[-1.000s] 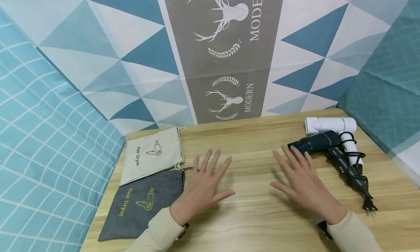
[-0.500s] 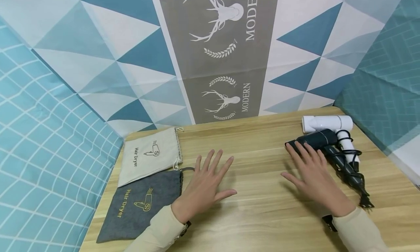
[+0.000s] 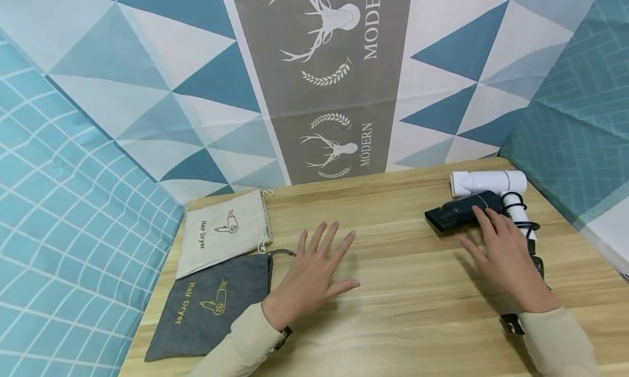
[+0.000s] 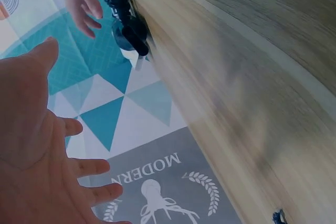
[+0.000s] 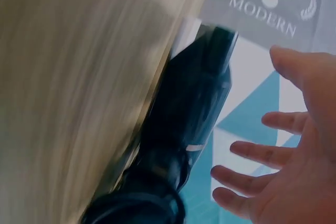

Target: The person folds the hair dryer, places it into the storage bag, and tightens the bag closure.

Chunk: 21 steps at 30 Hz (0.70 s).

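Note:
A black hair dryer point(image 3: 459, 210) lies on the right of the wooden table, its handle mostly hidden in the head view. Over that handle hovers my right hand point(image 3: 508, 257), fingers spread. The right wrist view shows the palm apart from the black hair dryer point(image 5: 184, 98), with nothing in it. Just behind it lies a white hair dryer point(image 3: 486, 181), a black cord wound about its handle. My left hand point(image 3: 309, 279) is spread above the table left of centre, holding nothing. It is nearest to a dark grey drawstring pouch point(image 3: 196, 317) printed "Hair Dryer".
A cream drawstring pouch point(image 3: 221, 229) with the same print lies behind the grey one, slightly overlapping it. The wooden table point(image 3: 373, 322) meets a patterned backdrop point(image 3: 344, 93) at the back. Tiled-pattern cloth point(image 3: 73, 229) borders the left side, and teal cloth the right.
My right hand has moved right, from beside the black hair dryer's nozzle to above its handle. My left hand has barely moved. The dryers and pouches lie as before.

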Each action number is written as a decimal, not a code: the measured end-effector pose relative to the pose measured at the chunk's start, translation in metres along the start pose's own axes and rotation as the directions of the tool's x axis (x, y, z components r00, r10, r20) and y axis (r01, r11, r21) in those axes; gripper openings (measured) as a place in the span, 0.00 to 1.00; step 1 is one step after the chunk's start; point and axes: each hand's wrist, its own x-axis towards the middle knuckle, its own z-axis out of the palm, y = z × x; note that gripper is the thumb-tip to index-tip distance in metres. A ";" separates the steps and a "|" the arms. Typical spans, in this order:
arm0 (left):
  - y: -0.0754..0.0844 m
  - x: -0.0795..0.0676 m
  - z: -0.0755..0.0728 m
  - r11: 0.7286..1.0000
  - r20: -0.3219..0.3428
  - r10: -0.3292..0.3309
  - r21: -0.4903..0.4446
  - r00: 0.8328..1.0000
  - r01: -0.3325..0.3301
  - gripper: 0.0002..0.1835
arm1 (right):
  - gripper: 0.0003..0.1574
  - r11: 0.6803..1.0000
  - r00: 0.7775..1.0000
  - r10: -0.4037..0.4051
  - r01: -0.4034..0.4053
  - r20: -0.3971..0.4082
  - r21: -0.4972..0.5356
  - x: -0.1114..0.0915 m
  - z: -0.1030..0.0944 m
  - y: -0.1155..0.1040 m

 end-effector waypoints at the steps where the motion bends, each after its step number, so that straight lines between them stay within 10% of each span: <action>1: 0.001 0.001 0.000 1.000 -0.006 0.005 -0.005 1.000 -0.005 0.46 | 0.47 1.000 1.000 0.016 -0.016 -0.001 -0.001 -0.001 -0.001 0.004; 21: 0.030 0.036 0.002 0.996 0.004 0.074 -0.057 0.997 -0.074 0.44 | 0.34 0.964 0.968 0.247 -0.241 0.039 -0.111 -0.009 -0.007 0.031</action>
